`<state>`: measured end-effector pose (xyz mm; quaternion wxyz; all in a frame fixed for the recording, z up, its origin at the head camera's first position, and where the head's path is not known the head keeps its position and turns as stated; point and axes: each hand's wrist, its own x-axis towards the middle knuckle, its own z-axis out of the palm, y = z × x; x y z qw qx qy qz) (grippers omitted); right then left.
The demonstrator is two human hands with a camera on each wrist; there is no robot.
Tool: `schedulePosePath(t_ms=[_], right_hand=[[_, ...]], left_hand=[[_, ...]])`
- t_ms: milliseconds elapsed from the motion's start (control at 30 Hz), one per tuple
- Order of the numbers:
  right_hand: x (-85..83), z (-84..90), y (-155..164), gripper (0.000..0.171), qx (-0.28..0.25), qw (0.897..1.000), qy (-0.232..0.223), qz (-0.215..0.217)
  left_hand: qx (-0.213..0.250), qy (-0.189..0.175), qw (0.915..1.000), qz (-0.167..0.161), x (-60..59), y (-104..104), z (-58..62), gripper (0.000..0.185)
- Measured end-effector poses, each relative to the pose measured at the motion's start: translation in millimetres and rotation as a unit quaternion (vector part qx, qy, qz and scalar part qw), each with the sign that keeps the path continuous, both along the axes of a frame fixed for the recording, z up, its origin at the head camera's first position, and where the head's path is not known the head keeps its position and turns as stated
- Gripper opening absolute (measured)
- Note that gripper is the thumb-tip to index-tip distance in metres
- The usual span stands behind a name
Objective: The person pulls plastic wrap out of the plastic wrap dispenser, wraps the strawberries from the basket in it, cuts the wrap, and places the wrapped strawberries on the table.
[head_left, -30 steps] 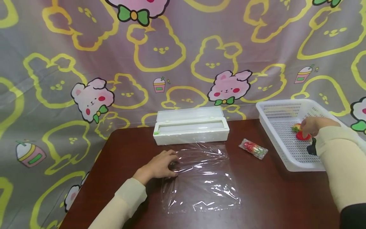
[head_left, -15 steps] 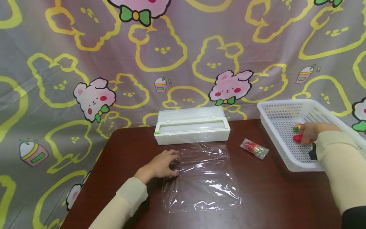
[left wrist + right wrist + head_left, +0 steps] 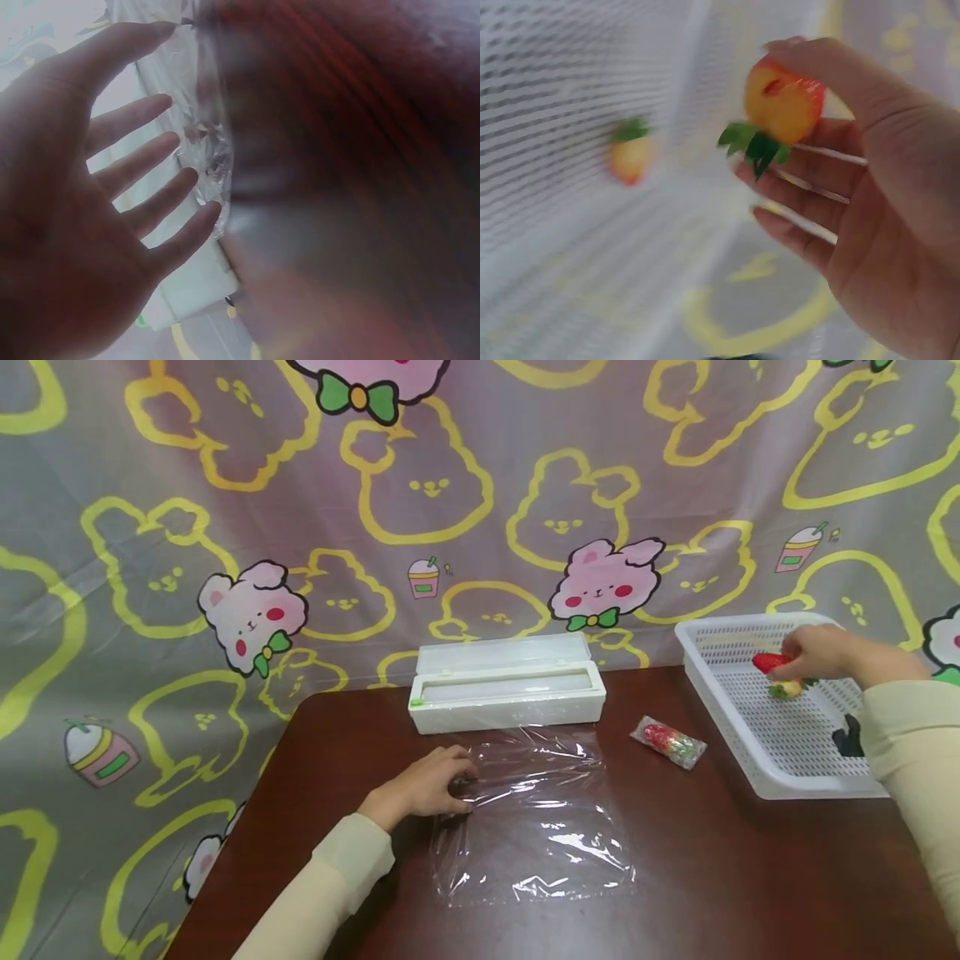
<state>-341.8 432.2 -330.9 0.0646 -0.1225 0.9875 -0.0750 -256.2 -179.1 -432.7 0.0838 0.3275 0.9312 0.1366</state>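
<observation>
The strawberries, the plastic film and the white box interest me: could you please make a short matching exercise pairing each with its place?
Things:
1. strawberry in the right hand
2. wrapped strawberry
3. plastic film
4. white box

Places:
A. flat on the table, edge under the left hand
B. at the table's back edge, lid open
C. held above the basket
D. on the table between film and basket

Pairs: 1-C, 2-D, 3-A, 4-B

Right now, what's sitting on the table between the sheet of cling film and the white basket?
In the head view, one wrapped strawberry lies on the table between the cling film sheet and the white basket; it touches neither.
</observation>
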Motion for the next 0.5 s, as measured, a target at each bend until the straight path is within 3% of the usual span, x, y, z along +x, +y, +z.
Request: schedulePosePath(t_ms=[100, 233, 367, 500], right_hand=[[13.9, 29.6, -31.8, 0.043, 0.0, 0.998, 0.064, 0.025], [33.0, 54.2, -92.2, 0.037, -0.011, 0.992, 0.096, 0.084], [56.1, 56.9, -153.6, 0.027, -0.02, 0.982, 0.104, 0.156], [73.3, 41.8, -208.3, 0.025, -0.029, 0.962, 0.116, 0.247]], left_hand=[[0.002, 0.0, 0.9999, -0.011, -1.0, 3.3, 4.9, 0.048], [-0.003, 0.043, 0.999, -0.012, 3.0, 6.7, 18.6, 0.047], [0.013, 0.116, 0.9929, -0.019, 7.3, 25.3, 40.4, 0.05], [0.048, 0.16, 0.9853, -0.037, 14.9, 53.5, 63.1, 0.06]])
